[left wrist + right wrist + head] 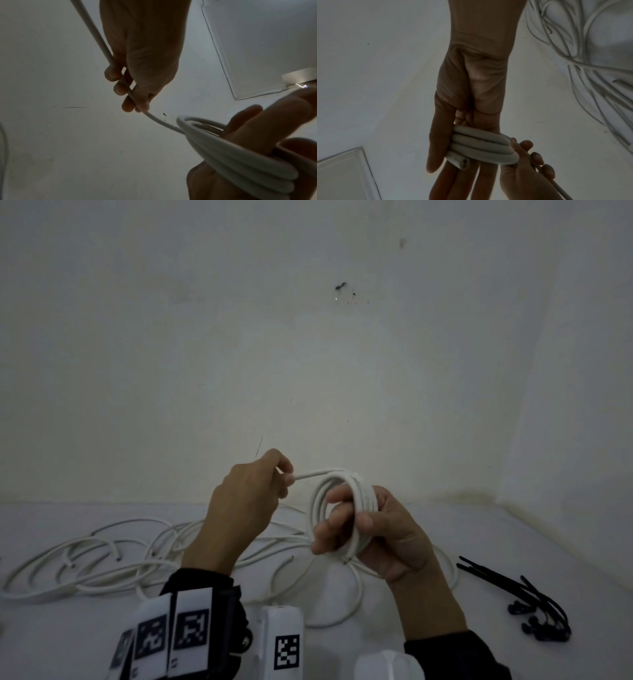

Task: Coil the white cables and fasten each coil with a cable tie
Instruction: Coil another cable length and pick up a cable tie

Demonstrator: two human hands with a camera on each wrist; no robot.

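The coil (337, 508) of white cable sits in the air above the bench (513, 559), several turns stacked side by side around the fingers of the right hand (376, 539), whose thumb presses the turns from outside, so that hand grips the coil; from the coil's twelve o'clock a free run of cable (310, 474) leads to about ten o'clock, where the left hand (246, 501) pinches it between curled fingers. The cut end (464, 163) of the cable pokes out at the edge of the stack in the right wrist view, barely trapped; if the thumb eases, that end may well spring free and the turns would loosen. The free run trails down toward the loose cables (102, 563) lying tangled on the bench at eight o'clock from the coil; a snag there would probably jerk the coil off the fingers. The black cable ties (534, 604) lie well apart at four o'clock; reaching them demands freeing one hand, which risks the stack unwinding.
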